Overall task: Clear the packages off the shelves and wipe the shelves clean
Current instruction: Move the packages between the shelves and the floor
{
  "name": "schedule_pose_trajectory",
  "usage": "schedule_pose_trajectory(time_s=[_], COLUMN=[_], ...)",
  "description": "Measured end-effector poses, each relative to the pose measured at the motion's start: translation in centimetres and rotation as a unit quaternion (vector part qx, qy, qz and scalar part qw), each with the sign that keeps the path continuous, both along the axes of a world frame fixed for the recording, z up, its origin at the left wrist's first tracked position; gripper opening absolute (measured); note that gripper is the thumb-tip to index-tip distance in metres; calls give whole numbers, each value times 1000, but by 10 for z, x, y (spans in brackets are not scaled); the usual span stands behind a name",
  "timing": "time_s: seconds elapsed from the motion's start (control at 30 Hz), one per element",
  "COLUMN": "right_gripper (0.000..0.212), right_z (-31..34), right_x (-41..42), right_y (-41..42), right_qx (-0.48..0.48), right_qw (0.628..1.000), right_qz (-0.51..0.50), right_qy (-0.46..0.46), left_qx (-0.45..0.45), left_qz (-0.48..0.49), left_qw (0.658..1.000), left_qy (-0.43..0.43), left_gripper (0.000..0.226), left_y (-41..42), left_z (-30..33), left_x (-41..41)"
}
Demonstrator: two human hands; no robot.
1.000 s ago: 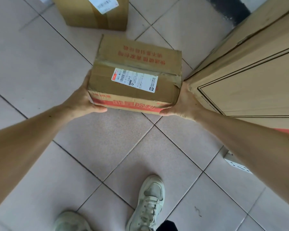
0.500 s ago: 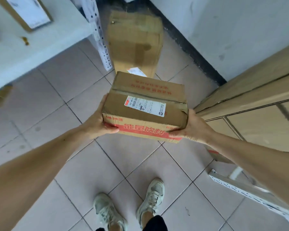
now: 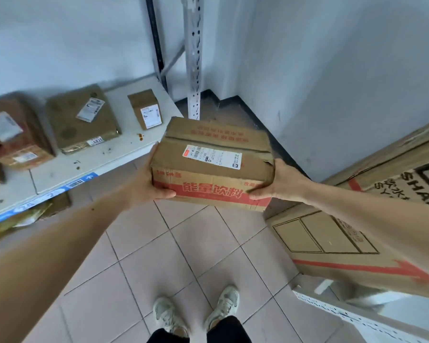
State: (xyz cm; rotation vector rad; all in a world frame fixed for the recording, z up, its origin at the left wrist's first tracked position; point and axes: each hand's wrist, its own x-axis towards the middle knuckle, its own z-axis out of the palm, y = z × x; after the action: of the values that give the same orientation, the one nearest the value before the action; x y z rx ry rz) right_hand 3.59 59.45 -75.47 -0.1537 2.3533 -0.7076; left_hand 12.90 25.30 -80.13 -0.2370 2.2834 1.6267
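Cardboard box (image 3: 212, 164) with red band and white shipping label, held level in mid-air above tiled floor (image 3: 159, 256), just beside front corner of shelf (image 3: 89, 159).
Left hand (image 3: 146, 184): gripping left end of box, thumb curled across red band on near face, remaining fingers hidden behind the box.
Right hand (image 3: 278, 184): gripping right end, thumb pressed on lower near corner, other fingers out of sight round the side.
Below: two pale shoes (image 3: 196, 310) on floor.
Right: large printed carton (image 3: 357, 233), tilted, close to right forearm.
Left, on shelf: small upright package (image 3: 145, 111), flat package (image 3: 81, 120) with loose label, blurred darker package (image 3: 13, 134) at edge of view. Brown spots on shelf surface.
Beyond: perforated white upright (image 3: 193, 55), white wall corner.
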Motion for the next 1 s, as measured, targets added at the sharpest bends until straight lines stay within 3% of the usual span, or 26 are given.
schedule_pose_trajectory(time_s=[0.13, 0.33, 0.43, 0.57, 0.83, 1.0], right_gripper=[106, 100, 120, 131, 126, 129], right_z=[67, 145, 175, 212, 273, 293], right_x=[-9, -22, -32, -43, -58, -62], right_y=[-36, -84, -110, -147, -239, -320], right_qx=[-24, -51, -44, -55, -135, -148], right_qw=[998, 989, 985, 972, 948, 937], right_qz=[46, 108, 130, 177, 237, 264], right_qy=[45, 88, 104, 142, 166, 173], left_qx=[-14, -32, -43, -72, -125, -164], left_qz=[30, 74, 106, 125, 198, 234], left_qw=[999, 995, 991, 986, 960, 944], left_qy=[23, 62, 69, 84, 152, 163], left_gripper=[131, 137, 136, 132, 129, 106], left_y=[-37, -78, -99, -122, -189, -252], left_z=[67, 153, 187, 227, 290, 311], left_x=[15, 34, 45, 59, 89, 104])
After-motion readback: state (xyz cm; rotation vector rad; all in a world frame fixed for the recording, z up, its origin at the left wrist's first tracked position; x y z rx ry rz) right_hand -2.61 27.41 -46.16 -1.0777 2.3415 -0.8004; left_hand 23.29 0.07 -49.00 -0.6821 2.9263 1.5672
